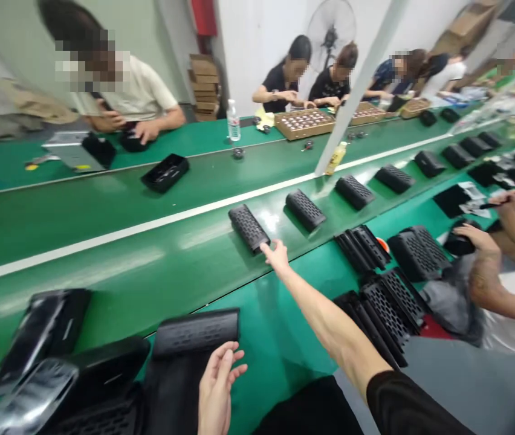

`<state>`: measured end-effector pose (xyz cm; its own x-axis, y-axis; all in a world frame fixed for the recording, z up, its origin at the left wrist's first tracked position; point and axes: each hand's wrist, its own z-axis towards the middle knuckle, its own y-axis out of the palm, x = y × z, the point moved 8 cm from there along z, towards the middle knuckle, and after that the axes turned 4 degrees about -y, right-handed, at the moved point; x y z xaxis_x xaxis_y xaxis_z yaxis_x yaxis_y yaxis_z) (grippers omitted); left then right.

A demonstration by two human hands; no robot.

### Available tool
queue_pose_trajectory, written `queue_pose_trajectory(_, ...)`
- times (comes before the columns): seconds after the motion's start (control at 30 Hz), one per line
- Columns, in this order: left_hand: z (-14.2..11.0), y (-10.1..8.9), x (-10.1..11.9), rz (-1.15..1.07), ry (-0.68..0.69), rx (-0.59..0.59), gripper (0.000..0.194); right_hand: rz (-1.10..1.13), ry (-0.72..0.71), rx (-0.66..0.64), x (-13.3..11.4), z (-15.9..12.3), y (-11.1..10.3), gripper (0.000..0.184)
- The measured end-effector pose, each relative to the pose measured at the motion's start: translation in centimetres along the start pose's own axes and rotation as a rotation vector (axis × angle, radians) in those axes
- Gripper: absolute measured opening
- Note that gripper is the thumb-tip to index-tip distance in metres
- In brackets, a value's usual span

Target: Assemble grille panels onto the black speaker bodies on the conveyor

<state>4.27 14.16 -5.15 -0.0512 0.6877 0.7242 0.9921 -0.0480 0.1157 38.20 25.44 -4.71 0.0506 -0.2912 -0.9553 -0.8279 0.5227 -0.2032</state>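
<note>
1. Because it runs across the whole view, the green belt (162, 284) comes first, both ends cut off.
2. Standing fan (330, 39), its lower part hidden behind co-workers.
3. Black casings (196, 332) at lower left, some blurred or cut by the frame's edge.
4. Black perforated casing (247, 226), on the belt, the row's nearest to the right hand.
5. Left hand (219, 377), wrist cut off below; fingers loosely parted, holding nothing, beside the lower-left casings.
6. Right hand (278, 257), fingers spread at the perforated casing's near end; I cannot tell whether they pinch it.
7. Clear bottle (233, 124); reddish label print too blurred to read.
8. Yellow bottle (336, 158); dark lettering, illegible.
</note>
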Motion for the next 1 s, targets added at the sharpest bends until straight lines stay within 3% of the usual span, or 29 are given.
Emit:
queue_pose_trajectory(0.07, 0.2, 0.5, -0.3, 0.004, -0.014, -0.028, 0.061, -0.091, -0.038, 0.037, 0.0, -4.8, -2.6, 0.031)
queue_pose_trajectory(0.13, 0.0, 0.6, -1.0, 0.000, -0.040, -0.043, 0.062, -0.179, -0.055, 0.064, 0.5, -10.9, -6.7, 0.024)
queue_pose_trajectory(0.2, -0.4, 0.7, -1.9, 0.001, -0.068, -0.056, 0.063, -0.277, -0.042, 0.149, 1.6, -16.7, -13.4, 0.028)
queue_pose_trajectory(0.27, -0.8, 1.1, -2.8, 0.004, -0.096, -0.073, 0.064, -0.389, 0.011, 0.279, 3.0, -20.7, -21.7, 0.037)
queue_pose_trajectory(0.33, -1.3, 2.0, -3.5, 0.009, -0.131, -0.105, 0.064, -0.501, 0.087, 0.353, 4.7, -22.5, -28.9, 0.037)
queue_pose_trajectory(0.4, -1.8, 3.2, -4.0, 0.020, -0.162, -0.153, 0.063, -0.588, 0.146, 0.337, 6.4, -22.6, -33.4, 0.030)
queue_pose_trajectory(0.47, -2.3, 4.3, -4.0, 0.033, -0.172, -0.202, 0.062, -0.640, 0.171, 0.263, 7.8, -22.0, -35.2, 0.026)
queue_pose_trajectory(0.57, -3.2, 4.8, -3.5, 0.032, -0.147, -0.226, 0.060, -0.688, 0.147, 0.153, 8.8, -21.2, -34.9, 0.027)
queue_pose_trajectory(0.73, -4.1, 2.7, -3.7, -0.024, -0.140, -0.164, 0.058, -0.756, 0.076, 0.075, 8.5, -20.8, -33.6, 0.025)
queue_pose_trajectory(0.87, -4.3, 0.8, -4.3, -0.052, -0.143, -0.125, 0.058, -0.812, 0.022, 0.154, 6.8, -20.8, -34.5, 0.028)
queue_pose_trajectory(1.0, -4.5, 0.2, -4.5, -0.089, -0.140, -0.104, 0.057, -0.848, -0.029, 0.274, 3.4, -21.1, -36.1, 0.032)
